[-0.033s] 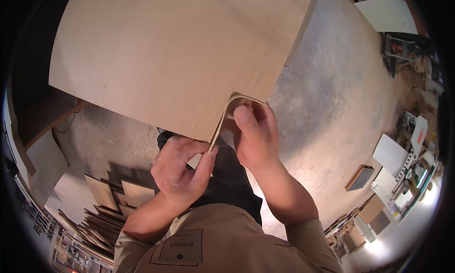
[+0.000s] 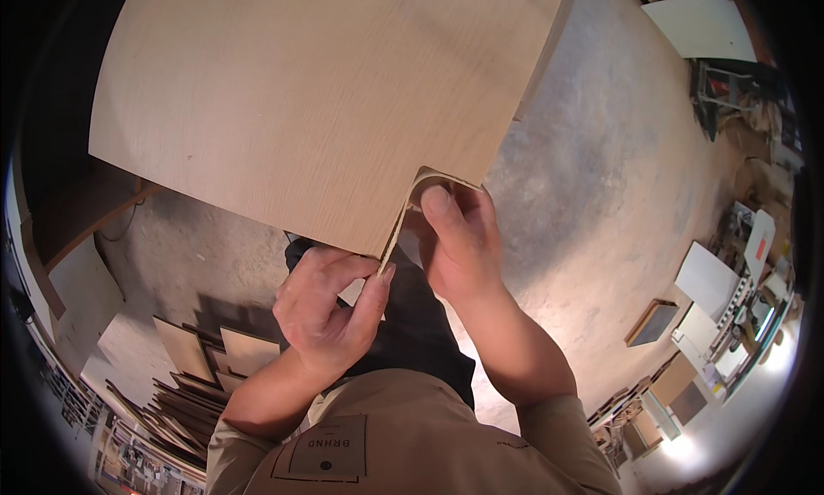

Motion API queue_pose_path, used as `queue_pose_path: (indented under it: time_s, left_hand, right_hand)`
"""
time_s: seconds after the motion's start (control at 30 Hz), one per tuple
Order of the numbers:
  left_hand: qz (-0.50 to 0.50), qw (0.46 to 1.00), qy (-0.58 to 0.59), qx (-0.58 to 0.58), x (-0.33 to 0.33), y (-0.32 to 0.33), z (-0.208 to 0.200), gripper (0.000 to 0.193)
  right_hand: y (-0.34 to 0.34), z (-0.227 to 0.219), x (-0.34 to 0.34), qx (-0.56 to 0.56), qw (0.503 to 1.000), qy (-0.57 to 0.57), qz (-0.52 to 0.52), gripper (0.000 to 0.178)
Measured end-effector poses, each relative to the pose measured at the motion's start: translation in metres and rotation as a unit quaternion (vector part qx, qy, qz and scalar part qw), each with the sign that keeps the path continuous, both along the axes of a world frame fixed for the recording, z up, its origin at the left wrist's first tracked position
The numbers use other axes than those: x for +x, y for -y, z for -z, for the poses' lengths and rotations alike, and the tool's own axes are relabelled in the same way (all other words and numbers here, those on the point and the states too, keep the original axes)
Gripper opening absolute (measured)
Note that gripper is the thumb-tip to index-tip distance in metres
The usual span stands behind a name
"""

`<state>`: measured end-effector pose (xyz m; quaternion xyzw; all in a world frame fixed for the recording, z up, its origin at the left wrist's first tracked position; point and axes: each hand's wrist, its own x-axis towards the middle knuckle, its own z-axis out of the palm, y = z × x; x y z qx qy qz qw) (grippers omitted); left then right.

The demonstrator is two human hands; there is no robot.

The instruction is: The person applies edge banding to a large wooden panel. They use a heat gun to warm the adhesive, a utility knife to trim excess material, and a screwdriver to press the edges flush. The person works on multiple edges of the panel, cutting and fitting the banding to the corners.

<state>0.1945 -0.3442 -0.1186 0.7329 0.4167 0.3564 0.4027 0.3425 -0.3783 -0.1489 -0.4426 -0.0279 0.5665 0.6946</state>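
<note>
A: Where's the panel?
B: Large, pale wood-grain flat panel (image 2: 300, 109), in front of the person, above the grey concrete floor (image 2: 584, 169). What carries it: can't tell.

A: How far along?
B: Near right corner is already notched, inner corner rounded. Thin, pale, bendable edging strip (image 2: 395, 236) follows the notch side and curves through the inner corner. Bonded or loose, can't tell. I'd call it partway: the near end is being held by hand, so that stretch looks unfinished.

A: Hands?
B: Left hand (image 2: 324, 299) pinches the strip's near end between thumb and fingers, right at the panel's corner. Right hand (image 2: 463, 242) is inside the notch, fingers curled, thumb up beside the bend. Gripping or only pressing, can't tell.

A: Orientation?
B: Notch opens toward the person and to their right. Strip's long run points away from the person, leaning right, then bends right. Panel's right edge also runs away, leaning right. Its far end is out of view, so long axis unconfirmed.
</note>
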Motion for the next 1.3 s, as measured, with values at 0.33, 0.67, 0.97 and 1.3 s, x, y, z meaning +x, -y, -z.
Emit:
queue_pose_path:
  time_s: [0.33, 0.67, 0.97, 1.3]
  left_hand:
    - [0.017, 1.000, -0.015, 0.010, 0.001, -0.008, -0.007, 0.022]
    - [0.027, 0.999, -0.028, 0.015, 0.004, -0.013, -0.011, 0.021]
    - [0.029, 0.999, -0.039, 0.015, 0.005, -0.014, -0.013, 0.021]
    - [0.074, 0.989, -0.113, 0.061, 0.007, -0.021, -0.023, 0.020]
  right_hand:
    - [-0.015, 0.025, -0.003, 0.093, 0.995, -0.024, 0.021, 0.034]
    - [-0.016, 0.015, -0.006, 0.073, 0.997, -0.022, 0.019, 0.031]
    - [-0.016, 0.013, -0.008, 0.067, 0.991, -0.117, 0.015, 0.030]
    - [-0.019, 0.014, 0.003, 0.073, 0.997, -0.036, 0.003, 0.034]
